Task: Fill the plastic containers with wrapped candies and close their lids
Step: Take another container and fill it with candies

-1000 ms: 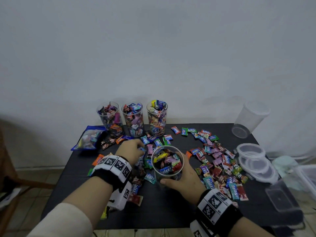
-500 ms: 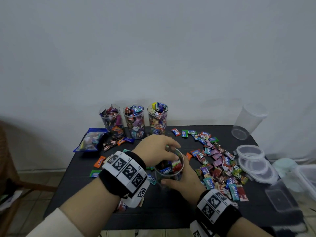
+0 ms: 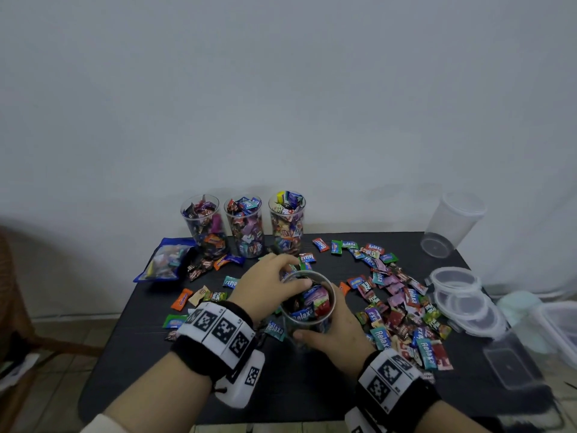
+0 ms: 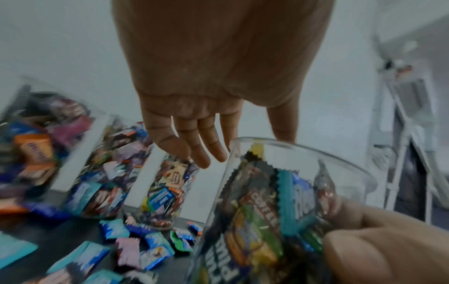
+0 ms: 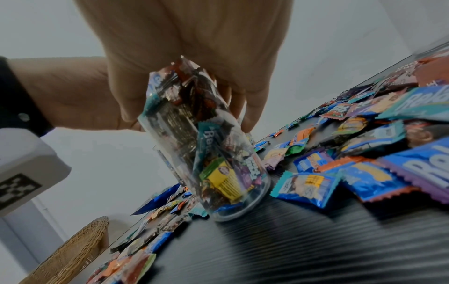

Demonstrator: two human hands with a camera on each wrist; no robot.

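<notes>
the right hand (image 3: 338,334) wraps the nearly full container (image 3: 307,303) standing mid-table (image 3: 343,395) while the left hand (image 3: 268,285), fingers loosely spread and holding nothing, hovers over its mouth; a careless push could tip it, spilling candies.

The table (image 3: 187,354) is black. Wrapped candies (image 3: 402,304) scattered on it show teal, blue, purple, pink, red, green and orange wrappers, several with white lettering. The container (image 3: 307,307) is clear plastic; its contents include teal, yellow, green and dark brown wrappers. The lids (image 3: 456,279) are clear. The candy bag (image 3: 165,260) is blue-edged. Both wristbands (image 3: 218,326) are black with white panels bearing black square markers. The wall (image 3: 281,89) is plain white.
</notes>
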